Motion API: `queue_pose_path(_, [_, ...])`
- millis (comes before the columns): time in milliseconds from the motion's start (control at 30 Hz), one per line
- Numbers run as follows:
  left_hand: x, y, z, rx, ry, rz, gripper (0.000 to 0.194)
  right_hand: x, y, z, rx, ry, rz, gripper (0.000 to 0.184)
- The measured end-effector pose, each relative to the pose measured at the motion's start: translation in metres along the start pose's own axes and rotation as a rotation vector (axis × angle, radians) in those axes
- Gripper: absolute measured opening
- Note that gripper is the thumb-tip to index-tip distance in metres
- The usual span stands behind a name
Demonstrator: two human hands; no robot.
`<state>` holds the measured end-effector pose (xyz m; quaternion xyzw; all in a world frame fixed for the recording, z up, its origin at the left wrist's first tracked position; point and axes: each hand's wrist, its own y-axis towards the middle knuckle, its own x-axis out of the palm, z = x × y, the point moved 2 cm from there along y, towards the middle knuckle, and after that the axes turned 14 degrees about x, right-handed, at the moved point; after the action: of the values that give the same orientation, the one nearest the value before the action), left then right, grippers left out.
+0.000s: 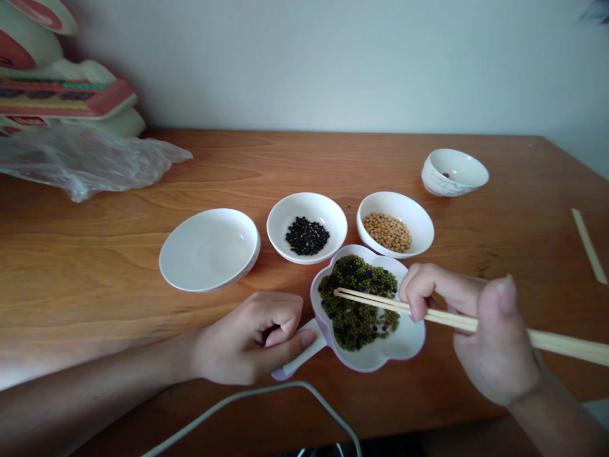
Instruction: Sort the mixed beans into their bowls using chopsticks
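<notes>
My left hand is curled closed around the handle of a flower-shaped dish, white with a lilac rim. Green beans mixed with black ones cover much of its bottom. In my right hand is a pair of wooden chopsticks, their tips close together over the beans in the dish. Whether the tips pinch a bean is too small to tell. Just behind the dish stand a white bowl with black beans and another white bowl with yellow soybeans.
An empty white bowl stands at left. Farther back right is a patterned bowl with a small dark red thing inside. A wooden stick lies at far right. A plastic bag, a toy figure and a pale cable are also there.
</notes>
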<state>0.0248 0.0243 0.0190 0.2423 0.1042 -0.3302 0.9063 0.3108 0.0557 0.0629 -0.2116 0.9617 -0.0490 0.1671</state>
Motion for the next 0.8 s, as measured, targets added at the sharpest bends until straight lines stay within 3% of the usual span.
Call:
queue_pose_path(333, [0.0,0.0,0.001,0.008,-0.005,-0.004,0.044,0.007,-0.002,-0.008,-0.148,-0.116,-0.032,0.066])
queue_pose_path(567, [0.001,-0.002,0.0,-0.005,-0.02,-0.005,0.044,0.013,0.0,-0.006,-0.095,-0.073,-0.035,0.066])
queue_pose_path(800, [0.001,-0.002,-0.001,-0.017,-0.025,-0.002,0.044,0.017,0.001,-0.008,-0.149,-0.093,-0.061,0.062])
